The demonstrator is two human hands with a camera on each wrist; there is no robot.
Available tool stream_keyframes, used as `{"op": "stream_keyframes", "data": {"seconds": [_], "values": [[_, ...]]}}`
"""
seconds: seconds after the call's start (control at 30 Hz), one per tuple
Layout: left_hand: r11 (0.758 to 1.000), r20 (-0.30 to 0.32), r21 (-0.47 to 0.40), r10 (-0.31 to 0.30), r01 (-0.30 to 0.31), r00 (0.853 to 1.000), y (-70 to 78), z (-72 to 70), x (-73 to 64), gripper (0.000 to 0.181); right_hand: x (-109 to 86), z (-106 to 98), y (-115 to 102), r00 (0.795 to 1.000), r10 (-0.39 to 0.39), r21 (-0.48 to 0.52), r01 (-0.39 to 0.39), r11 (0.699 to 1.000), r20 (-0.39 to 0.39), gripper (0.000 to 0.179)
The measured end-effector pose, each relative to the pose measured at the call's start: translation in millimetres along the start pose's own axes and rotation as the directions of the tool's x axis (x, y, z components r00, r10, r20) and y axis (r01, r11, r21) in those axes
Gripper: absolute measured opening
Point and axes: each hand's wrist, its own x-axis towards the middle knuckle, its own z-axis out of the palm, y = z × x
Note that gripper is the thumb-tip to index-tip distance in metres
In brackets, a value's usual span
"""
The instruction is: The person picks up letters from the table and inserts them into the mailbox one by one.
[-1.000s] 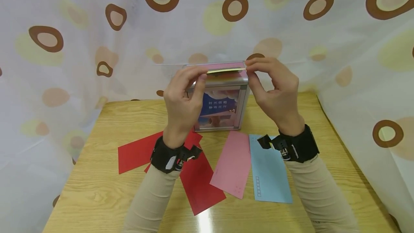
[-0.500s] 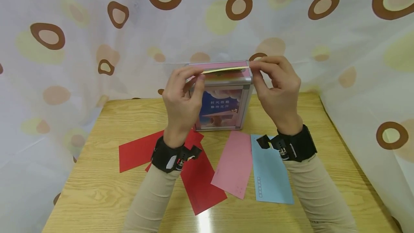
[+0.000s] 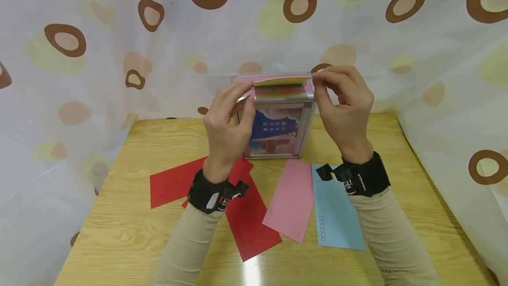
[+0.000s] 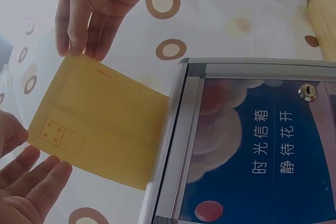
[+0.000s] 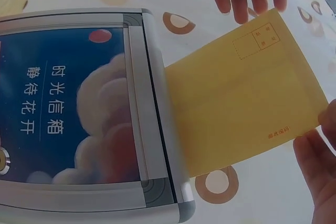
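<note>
A yellow envelope (image 4: 100,119) stands upright at the top of a letter box (image 3: 278,129); its lower part is hidden behind the box's metal top edge. My right hand (image 3: 345,100) pinches the envelope's upper right corner between thumb and fingers. At the opposite upper corner, my left hand (image 3: 230,122) touches the envelope with a fingertip. Its thumb stands apart from the paper and its other fingers are loosely spread, as the right wrist view shows. The box has a blue and pink printed front with white characters and a small lock (image 4: 307,92).
On the wooden table (image 3: 119,233) lie several loose envelopes: red ones (image 3: 254,224) at the left, a pink one (image 3: 289,202) in the middle and a light blue one (image 3: 337,211) at the right. A patterned curtain (image 3: 246,25) hangs behind the box and along both sides.
The left thumb and index finger have parted at the envelope's left end. The envelope has tilted, so more of its yellow face shows. The right hand keeps its pinch.
</note>
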Motion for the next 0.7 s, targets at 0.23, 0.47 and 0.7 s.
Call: {"op": "stream_keyframes", "data": {"seconds": [0.23, 0.47, 0.7], "values": [[1.000, 0.007, 0.027, 0.011, -0.011, 1.000, -0.9, 2.3, -1.1, 0.026, -3.1, -2, 0, 1.000, 0.026, 0.009, -0.026, 1.000, 0.006, 0.012], [0.994, 0.002, 0.110, 0.008, -0.008, 1.000, -3.3, -2.2, -2.6, 0.028, -3.0, 5, 2, 1.000, 0.025, 0.027, -0.025, 0.999, 0.016, 0.013], [0.993, 0.008, 0.117, -0.011, 0.011, 1.000, -5.6, -6.9, -7.1, 0.028, -7.6, 10, 5, 0.998, 0.049, 0.017, -0.049, 0.999, 0.031, 0.014]]}}
